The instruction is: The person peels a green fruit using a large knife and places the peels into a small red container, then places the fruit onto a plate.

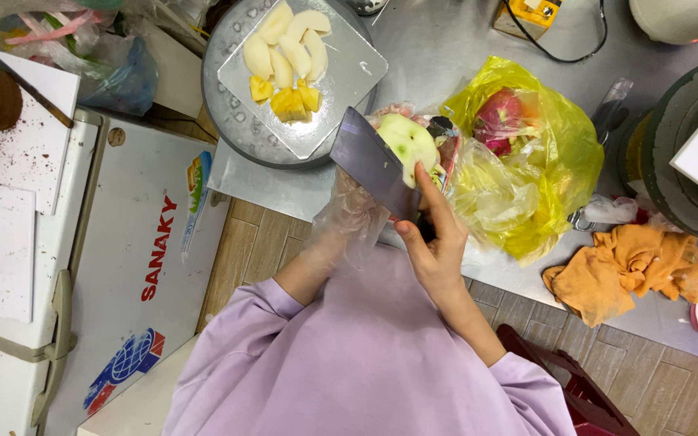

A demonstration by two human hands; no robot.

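Note:
My right hand [436, 242] grips a broad cleaver [373, 161], its index finger laid along the blade's back. The blade rests against a peeled pale apple [408, 139], which my left hand [349, 214], in a clear plastic glove, holds from below; most of that hand is hidden behind the blade. Both hands hover over the edge of a steel counter [438, 48]. Lilac sleeves cover both my arms.
A square metal tray [349, 73] with peeled fruit slices and yellow chunks sits on a round steel pan. A yellow bag [559, 153] holding red apples lies right of the hands. An orange cloth [632, 266] lies further right. A white chest freezer [131, 266] stands left.

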